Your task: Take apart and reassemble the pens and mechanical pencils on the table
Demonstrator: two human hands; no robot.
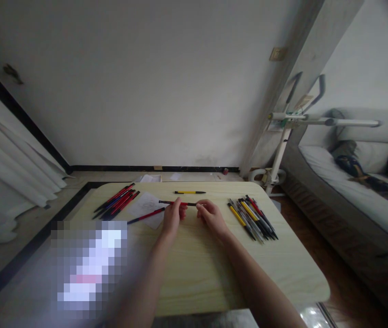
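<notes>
A red and black pen [188,204] is held level above the middle of the table. My left hand [175,212] is closed around its barrel, with the dark end sticking out to the left. My right hand [210,217] pinches the other end, and the fingers hide part of that tip. Just left of my left hand, a red and blue pen [147,215] lies across a sheet of paper [142,205] with faint marks. Beyond both hands rests a yellow and black pen [189,192].
Several red and dark pens [116,201] lie bunched at the table's left. On the right is a pile of yellow, grey, black and red pens [253,217]. White exercise equipment [279,150] and a sofa [347,182] stand right of the table [194,273]. A blurred patch covers the lower left.
</notes>
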